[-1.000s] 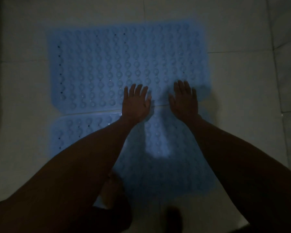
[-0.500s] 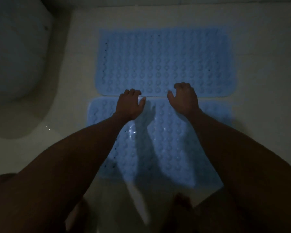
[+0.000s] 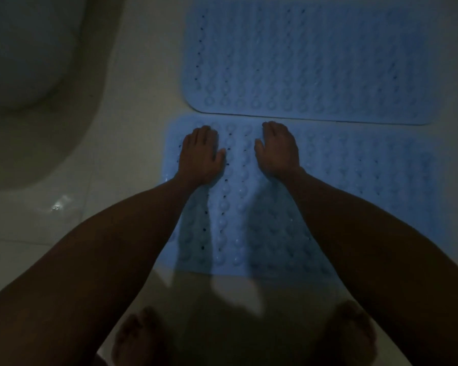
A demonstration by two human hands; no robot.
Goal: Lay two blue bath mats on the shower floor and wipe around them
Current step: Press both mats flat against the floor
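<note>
Where the far blue bath mat (image 3: 315, 59) lies flat on the pale tiled floor (image 3: 132, 107), the near blue bath mat (image 3: 368, 180) sits just beside it, long edges almost touching. The left hand (image 3: 201, 154) and right hand (image 3: 278, 149) press palm-down on the near mat, fingers apparently curled, holding nothing. Bare feet (image 3: 135, 336) stand below; a toilet bowl (image 3: 24, 48) is at left.

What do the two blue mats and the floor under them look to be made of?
Near mat and far mat: probably soft rubber or PVC, matte, given the moulded rows of bumps, small drain holes and rounded corners. Floor: likely glazed ceramic tile, given the glossy, seemingly wet glints and faint grout lines.
</note>
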